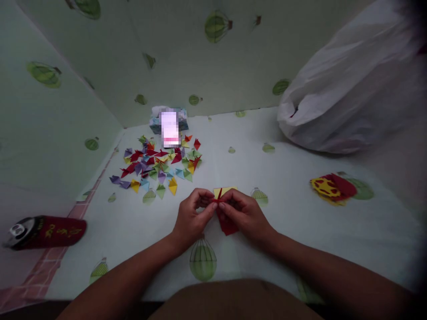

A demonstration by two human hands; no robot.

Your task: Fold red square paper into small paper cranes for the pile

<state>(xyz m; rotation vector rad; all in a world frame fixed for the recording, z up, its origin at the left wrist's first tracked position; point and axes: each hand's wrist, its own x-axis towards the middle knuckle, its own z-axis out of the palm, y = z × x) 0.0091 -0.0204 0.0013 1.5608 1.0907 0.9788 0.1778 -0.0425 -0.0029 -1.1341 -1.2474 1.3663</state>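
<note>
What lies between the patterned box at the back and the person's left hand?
In the head view, a bright pixelated screen and many colourful folded paper pieces come between the box and the left hand.

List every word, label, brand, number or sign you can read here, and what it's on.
No text reads clearly.
Dark red can: yellow characters down the side, too blurred to quote; finer marks on its black band, too small.
Lit screen: pixelated, unreadable.
Tissue box: patterned, no legible text.
Red paper: no lettering visible.
White plastic bag: no lettering visible.
</note>
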